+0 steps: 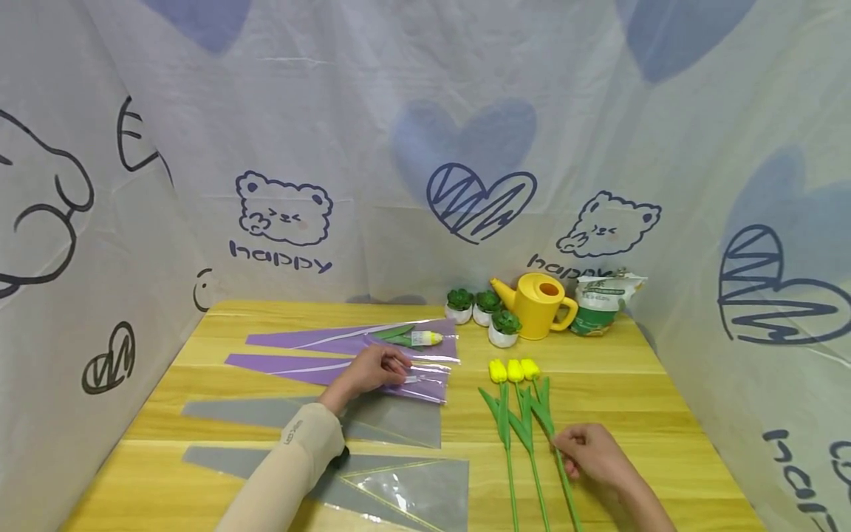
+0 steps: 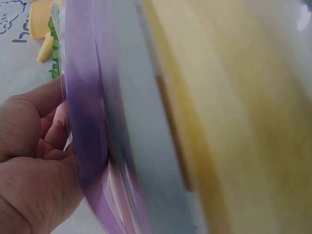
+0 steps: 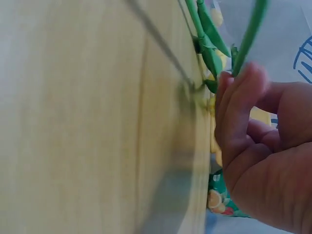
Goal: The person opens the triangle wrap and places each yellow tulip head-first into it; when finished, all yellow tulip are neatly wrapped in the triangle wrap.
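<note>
White backdrop [image 1: 372, 148] w/ blue hearts, bears & "happy" lettering, behind the yellow watering can [image 1: 534, 307] & down both sides of it. Wood table [image 1: 638, 399] under the can, which stands nr its far edge.

Nr gray wrap [image 1: 412, 484], clear plastic w/ yellow lines, flat on table, front-L of can, well apart. Far gray wrap [image 1: 399, 423] likewise front-L, a bit closer. Nr purple wrap [image 1: 292, 366] closer again; far purple wrap [image 1: 319, 338] is L of can, nearest of the 4.

Three yellow tulips lie in front of can, heads toward it: L tulip [image 1: 503, 421], mid tulip [image 1: 526, 410], R tulip [image 1: 543, 420]. Cream sleeve [image 1: 286, 473] on left forearm, front-L of can, over the gray wraps.

R hand [image 1: 592, 451], front & slightly R of can: thumb & fingertips pinch R tulip's stem. L hand [image 1: 379, 368], front-L of can: fingers curled, holding nr purple wrap's clear film; exact grip can't tell.

Green-white bag [image 1: 597, 304] just R of can. 3 small potted plants [image 1: 487, 305] just L of can. Loose-leaf tulip w/ pale cover [image 1: 424, 338] in far purple wrap, L of can, past the plants.
</note>
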{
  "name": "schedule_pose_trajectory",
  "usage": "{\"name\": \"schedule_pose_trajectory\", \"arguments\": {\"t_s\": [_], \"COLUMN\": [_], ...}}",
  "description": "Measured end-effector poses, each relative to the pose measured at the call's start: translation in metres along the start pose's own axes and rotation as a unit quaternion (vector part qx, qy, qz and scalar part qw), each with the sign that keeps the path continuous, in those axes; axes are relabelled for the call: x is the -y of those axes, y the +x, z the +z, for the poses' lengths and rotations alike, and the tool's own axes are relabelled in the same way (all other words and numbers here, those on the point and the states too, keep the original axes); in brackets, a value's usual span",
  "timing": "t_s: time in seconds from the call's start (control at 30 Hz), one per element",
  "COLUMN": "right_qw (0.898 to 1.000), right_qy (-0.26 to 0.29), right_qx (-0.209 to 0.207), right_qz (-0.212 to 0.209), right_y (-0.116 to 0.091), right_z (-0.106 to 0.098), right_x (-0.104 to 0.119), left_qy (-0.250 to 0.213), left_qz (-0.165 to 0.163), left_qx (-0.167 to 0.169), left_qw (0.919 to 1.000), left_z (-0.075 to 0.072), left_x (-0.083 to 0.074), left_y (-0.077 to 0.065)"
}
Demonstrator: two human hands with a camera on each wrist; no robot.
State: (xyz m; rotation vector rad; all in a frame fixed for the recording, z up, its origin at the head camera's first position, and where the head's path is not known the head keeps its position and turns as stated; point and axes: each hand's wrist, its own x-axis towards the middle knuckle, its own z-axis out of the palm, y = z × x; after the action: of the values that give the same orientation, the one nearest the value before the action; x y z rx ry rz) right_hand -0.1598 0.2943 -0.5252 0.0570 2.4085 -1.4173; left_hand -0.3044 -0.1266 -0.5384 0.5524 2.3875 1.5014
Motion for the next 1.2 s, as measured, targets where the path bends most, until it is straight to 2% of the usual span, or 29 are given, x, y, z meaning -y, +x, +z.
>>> {"name": "schedule_pose_trajectory", "arguments": {"t_s": [0.4, 0.67, 1.0, 1.2], "right_qw": [0.997, 0.995, 0.993, 0.992], "right_qy": [0.054, 0.060, 0.088, 0.099], "right_qx": [-0.027, -0.064, -0.057, -0.064], "right_qz": [-0.037, -0.046, -0.049, -0.047], "right_y": [0.002, 0.008, 0.015, 0.017], "right_z": [-0.001, 0.006, 0.012, 0.014], "right_x": [0.014, 0.022, 0.029, 0.032], "left_qy": [0.009, 0.004, 0.007, 0.009], "left_qz": [-0.014, -0.002, -0.016, -0.011], "left_qx": [0.002, 0.004, 0.004, 0.003], "left_qw": [0.9999, 1.0000, 0.9998, 0.9999], "left_z": [-0.001, -0.001, -0.001, -0.001], "left_x": [0.001, 0.002, -0.003, -0.002], "left_y": [0.001, 0.001, -0.001, 0.000]}}
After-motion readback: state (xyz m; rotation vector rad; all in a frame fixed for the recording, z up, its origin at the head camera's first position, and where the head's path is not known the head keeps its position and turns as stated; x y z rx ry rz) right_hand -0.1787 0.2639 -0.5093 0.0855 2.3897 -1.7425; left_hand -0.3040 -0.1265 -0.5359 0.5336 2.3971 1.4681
